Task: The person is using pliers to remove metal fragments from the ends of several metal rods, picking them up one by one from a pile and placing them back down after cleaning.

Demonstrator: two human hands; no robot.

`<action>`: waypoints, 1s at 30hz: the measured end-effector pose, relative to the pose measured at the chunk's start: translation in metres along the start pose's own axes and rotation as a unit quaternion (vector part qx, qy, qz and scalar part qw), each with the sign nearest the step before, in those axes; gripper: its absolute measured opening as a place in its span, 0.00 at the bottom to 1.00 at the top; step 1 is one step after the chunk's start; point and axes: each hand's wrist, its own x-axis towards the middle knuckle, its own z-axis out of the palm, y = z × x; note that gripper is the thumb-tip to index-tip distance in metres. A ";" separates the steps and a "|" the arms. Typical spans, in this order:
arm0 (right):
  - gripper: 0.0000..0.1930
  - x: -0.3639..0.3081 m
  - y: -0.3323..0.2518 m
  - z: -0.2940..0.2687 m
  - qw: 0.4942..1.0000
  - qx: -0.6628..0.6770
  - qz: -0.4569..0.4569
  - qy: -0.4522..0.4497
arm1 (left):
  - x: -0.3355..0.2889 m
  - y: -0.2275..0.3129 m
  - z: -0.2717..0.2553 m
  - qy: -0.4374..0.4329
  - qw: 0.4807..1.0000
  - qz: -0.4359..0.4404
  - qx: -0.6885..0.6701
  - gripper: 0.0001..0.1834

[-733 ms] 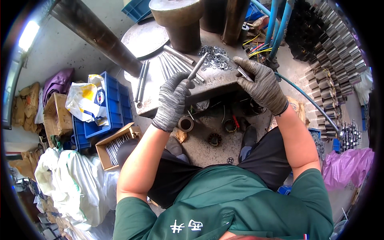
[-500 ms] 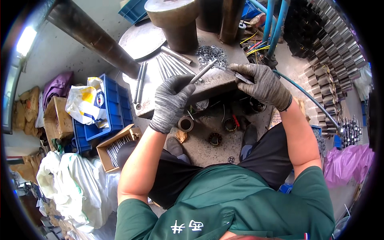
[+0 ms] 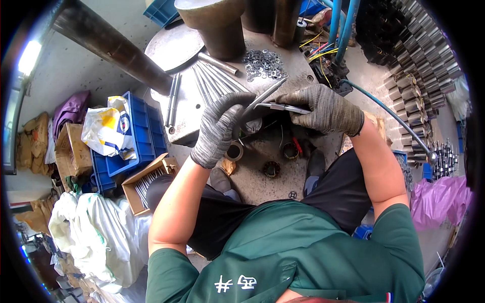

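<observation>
Both my hands wear grey knit gloves. My left hand (image 3: pixel 218 126) is closed round the lower end of a metal rod (image 3: pixel 272 90), which slants up to the right over the table's front edge. In my right hand (image 3: pixel 327 110) is a slim metal hand tool (image 3: pixel 287 107); whether it is tweezers or narrow pliers I cannot tell. Its thin tip points left and comes close to the rod beside my left fingers. Any contact there is too small to make out. Beyond them, small metal clips (image 3: pixel 263 64) lie in a loose pile, with several metal rods (image 3: pixel 208 83) to their left.
The metal table (image 3: pixel 185 104) carries a heavy flanged cylinder (image 3: pixel 217 30) and a round plate (image 3: pixel 174 48). Blue hoses (image 3: pixel 339 30) rise at the right. Left of my legs stand blue crates (image 3: pixel 146 126) and a cardboard box of rods (image 3: pixel 144 189). Stacked metal parts (image 3: pixel 422 96) line the right.
The tool's tip has swung from the rod's far end down toward the end by my left hand. My right hand has lowered a little and turned. The left still grips the rod.
</observation>
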 end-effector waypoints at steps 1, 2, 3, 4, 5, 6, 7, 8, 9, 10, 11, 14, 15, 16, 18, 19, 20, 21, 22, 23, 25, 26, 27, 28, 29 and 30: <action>0.23 0.008 0.008 0.008 0.992 -0.055 -0.107 0.042 | 0.000 0.000 0.001 0.000 1.000 -0.004 -0.006 0.21; 0.23 0.006 0.010 0.012 0.992 -0.055 -0.106 0.042 | 0.000 0.000 0.004 -0.005 0.999 -0.015 -0.029 0.22; 0.24 0.003 0.009 0.017 0.999 -0.018 -0.041 0.016 | 0.000 0.000 0.005 -0.008 0.999 -0.022 -0.041 0.22; 0.24 0.002 0.007 0.020 0.999 0.019 0.023 -0.012 | 0.000 -0.001 0.007 -0.009 0.998 -0.028 -0.052 0.22; 0.24 0.002 0.010 0.023 1.000 0.018 0.003 -0.006 | 0.001 -0.002 0.007 -0.013 0.998 -0.023 -0.063 0.23; 0.24 0.001 0.011 0.024 1.000 0.019 0.003 -0.007 | 0.002 -0.003 0.007 -0.013 0.997 -0.023 -0.071 0.23; 0.24 0.002 0.012 0.026 1.000 0.020 -0.005 -0.004 | 0.003 -0.004 0.006 -0.011 0.997 -0.025 -0.077 0.23; 0.24 0.004 0.013 0.027 1.000 0.022 -0.014 0.000 | 0.003 -0.005 0.006 -0.009 0.996 -0.027 -0.084 0.23; 0.24 0.005 0.013 0.028 1.000 0.023 -0.015 -0.002 | 0.003 -0.006 0.005 -0.011 0.994 -0.020 -0.111 0.24; 0.24 0.005 0.011 0.028 0.999 0.028 -0.018 0.000 | 0.004 -0.005 0.004 -0.025 0.989 -0.029 -0.143 0.24; 0.23 0.005 0.010 0.027 0.999 0.034 -0.021 0.001 | 0.005 -0.005 0.002 -0.038 0.983 -0.038 -0.173 0.24; 0.23 0.007 0.004 0.025 0.999 0.045 -0.003 -0.010 | 0.008 -0.012 0.006 -0.024 0.954 -0.045 -0.296 0.25; 0.23 0.007 0.007 0.028 0.999 0.045 -0.003 -0.010 | 0.008 -0.013 0.005 -0.024 0.954 -0.045 -0.297 0.25; 0.23 0.008 0.011 0.032 0.999 0.046 -0.013 0.010 | 0.009 -0.014 0.005 -0.029 0.939 -0.051 -0.340 0.26; 0.24 0.008 0.014 0.034 0.998 0.048 -0.023 0.031 | 0.011 -0.015 0.003 -0.034 0.922 -0.058 -0.382 0.27; 0.26 0.011 0.007 0.031 0.999 0.031 0.013 -0.002 | 0.012 -0.015 0.003 -0.045 0.908 -0.064 -0.411 0.28; 0.28 0.012 0.003 0.031 0.998 0.014 0.049 -0.036 | 0.012 -0.016 0.002 -0.056 0.894 -0.071 -0.439 0.28; 0.28 0.011 0.005 0.035 0.998 0.014 0.049 -0.036 | 0.013 -0.018 0.000 -0.055 0.894 -0.071 -0.440 0.28; 0.29 0.009 0.009 0.042 0.973 0.185 0.119 -0.061 | 0.014 -0.019 -0.002 -0.066 0.889 -0.060 -0.448 0.30; 0.31 0.008 0.011 0.044 0.914 0.351 0.185 -0.083 | 0.015 -0.020 -0.003 -0.077 0.885 -0.049 -0.457 0.32; 0.32 0.005 0.011 0.040 0.918 0.354 0.160 -0.078 | 0.015 -0.016 -0.002 -0.077 0.868 -0.056 -0.487 0.33; 0.32 0.004 0.011 0.038 0.921 0.359 0.135 -0.073 | 0.015 -0.015 -0.002 -0.076 0.851 -0.063 -0.515 0.34; 0.34 0.005 0.021 0.039 0.947 0.303 0.096 -0.037 | 0.016 -0.015 -0.006 -0.076 0.859 -0.054 -0.504 0.36; 0.30 0.003 0.020 0.031 0.948 0.274 0.156 -0.050 | 0.017 -0.013 -0.007 -0.076 0.858 -0.053 -0.505 0.36; 0.27 0.003 0.031 0.030 0.968 0.207 0.140 -0.007 | 0.018 -0.010 -0.007 -0.052 0.881 -0.030 -0.470 0.36; 0.25 0.002 0.041 0.031 0.982 0.138 0.123 0.037 | 0.018 -0.008 -0.008 -0.029 0.901 -0.008 -0.433 0.37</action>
